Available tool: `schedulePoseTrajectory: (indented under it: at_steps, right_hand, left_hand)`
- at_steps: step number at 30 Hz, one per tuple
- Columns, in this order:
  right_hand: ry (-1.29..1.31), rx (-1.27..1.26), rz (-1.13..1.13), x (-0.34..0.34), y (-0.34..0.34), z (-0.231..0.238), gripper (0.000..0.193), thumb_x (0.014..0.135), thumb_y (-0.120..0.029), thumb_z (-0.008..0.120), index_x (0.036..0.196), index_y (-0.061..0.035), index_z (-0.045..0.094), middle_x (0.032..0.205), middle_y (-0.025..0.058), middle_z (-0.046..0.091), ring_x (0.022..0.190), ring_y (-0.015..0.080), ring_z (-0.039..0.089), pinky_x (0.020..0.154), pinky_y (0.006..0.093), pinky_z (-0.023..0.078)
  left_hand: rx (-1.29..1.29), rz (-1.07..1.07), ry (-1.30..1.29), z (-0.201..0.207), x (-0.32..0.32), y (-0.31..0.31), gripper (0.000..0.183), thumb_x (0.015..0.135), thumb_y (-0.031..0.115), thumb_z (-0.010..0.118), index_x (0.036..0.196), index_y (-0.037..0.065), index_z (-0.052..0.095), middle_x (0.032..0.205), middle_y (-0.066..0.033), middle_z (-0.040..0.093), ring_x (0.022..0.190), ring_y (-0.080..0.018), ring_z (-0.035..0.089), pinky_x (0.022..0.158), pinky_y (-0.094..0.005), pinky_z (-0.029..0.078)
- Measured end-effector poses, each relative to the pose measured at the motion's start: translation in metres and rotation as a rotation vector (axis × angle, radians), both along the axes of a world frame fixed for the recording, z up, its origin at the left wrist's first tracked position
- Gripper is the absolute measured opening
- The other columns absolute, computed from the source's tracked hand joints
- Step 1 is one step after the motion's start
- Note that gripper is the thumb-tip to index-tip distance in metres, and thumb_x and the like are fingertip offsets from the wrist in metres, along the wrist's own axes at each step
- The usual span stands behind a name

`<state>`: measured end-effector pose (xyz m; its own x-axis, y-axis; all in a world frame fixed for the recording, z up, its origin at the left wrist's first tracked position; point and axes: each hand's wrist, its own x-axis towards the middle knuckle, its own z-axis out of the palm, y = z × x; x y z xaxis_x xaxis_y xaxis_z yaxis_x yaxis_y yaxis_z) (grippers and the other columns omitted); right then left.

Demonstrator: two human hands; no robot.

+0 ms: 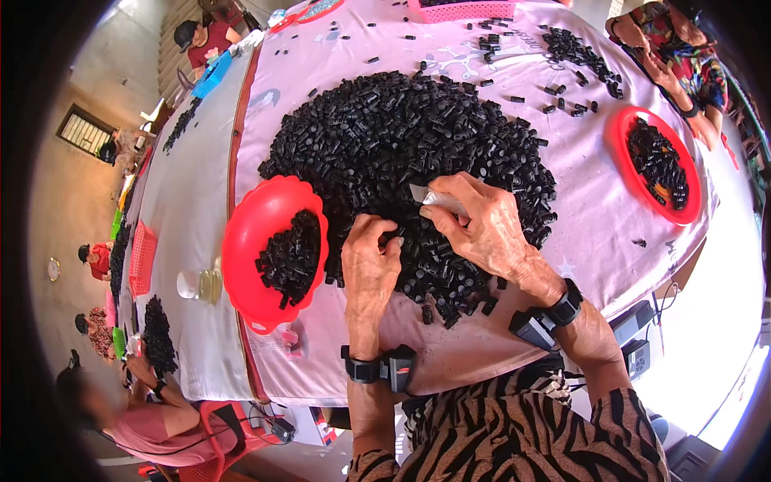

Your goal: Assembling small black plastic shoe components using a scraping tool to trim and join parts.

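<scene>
Black, small and cylindrical, the pieces (401,120) lay in a broad heap beneath and beyond both hands, probably massed there so that either hand could reach them without stretching. Pink cloth (594,213) spread under them. Just left of the left hand sat a red bowl (247,233) partly filled with similar pieces; its raised rim kept them apart from the heap, and its nearness suggested a short reach. Well to the right of the right hand, a second red bowl (618,157) held more.

Closed around a pale, flat-tipped tool (446,203), the right hand (490,225) pinched it between thumb and fingers, its tip pointing leftward over the pieces, a grip that seemed chosen for fine control. The left hand (371,255) was curled, thumb and forefinger drawn close together; something dark showed there, but whether it was gripped could not be told. Its forearm rose nearly straight, while the right one slanted inward, so the hands faced each other, near but apart.
</scene>
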<state>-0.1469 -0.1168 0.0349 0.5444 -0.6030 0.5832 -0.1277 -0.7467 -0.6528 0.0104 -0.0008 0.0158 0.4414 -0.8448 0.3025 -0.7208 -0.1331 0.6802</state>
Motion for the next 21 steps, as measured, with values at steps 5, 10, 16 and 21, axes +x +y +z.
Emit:
schedulePoseTrajectory:
  at_steps: [5,10,16,21]
  right_hand:
    - [-0.022,-0.04,0.004,-0.0008,0.0009,0.0027,0.026,0.081,-0.01,0.075,0.102,-0.0021,0.062,0.089,0.0126,0.067,0.066,0.0314,0.068,0.054,0.0346,0.054]
    - [-0.029,-0.067,-0.004,-0.0018,0.0002,0.0032,0.027,0.081,-0.01,0.074,0.103,-0.0021,0.061,0.088,0.0124,0.067,0.065,0.0312,0.068,0.053,0.0347,0.054]
    - [-0.057,0.063,-0.003,-0.0007,0.0014,0.0037,0.027,0.082,-0.008,0.072,0.106,-0.0022,0.06,0.09,0.0126,0.067,0.071,0.0315,0.069,0.055,0.0343,0.054]
    - [-0.036,0.1,0.017,0.0,0.0008,-0.0008,0.016,0.084,-0.008,0.065,0.099,-0.0072,0.059,0.088,0.0156,0.066,0.071,0.0388,0.065,0.058,0.044,0.052]
  left_hand:
    - [0.006,0.01,-0.127,-0.0024,-0.0014,0.0015,0.018,0.074,-0.003,0.067,0.091,-0.002,0.065,0.098,-0.0146,0.061,0.085,-0.0342,0.064,0.075,-0.0409,0.051]
    - [0.014,0.017,-0.11,-0.004,-0.0012,0.0016,0.018,0.073,-0.002,0.068,0.09,-0.001,0.066,0.098,-0.0145,0.061,0.088,-0.0354,0.064,0.078,-0.0415,0.051]
    - [-0.216,0.016,0.059,-0.0005,-0.0006,-0.0015,0.016,0.076,-0.005,0.067,0.092,-0.001,0.067,0.093,-0.0095,0.067,0.077,-0.0208,0.065,0.066,-0.03,0.052]
    - [-0.156,-0.024,0.829,0.0028,-0.0022,0.0015,0.018,0.086,0.001,0.067,0.103,0.0,0.067,0.093,-0.0053,0.067,0.073,-0.0099,0.063,0.064,-0.0239,0.052]
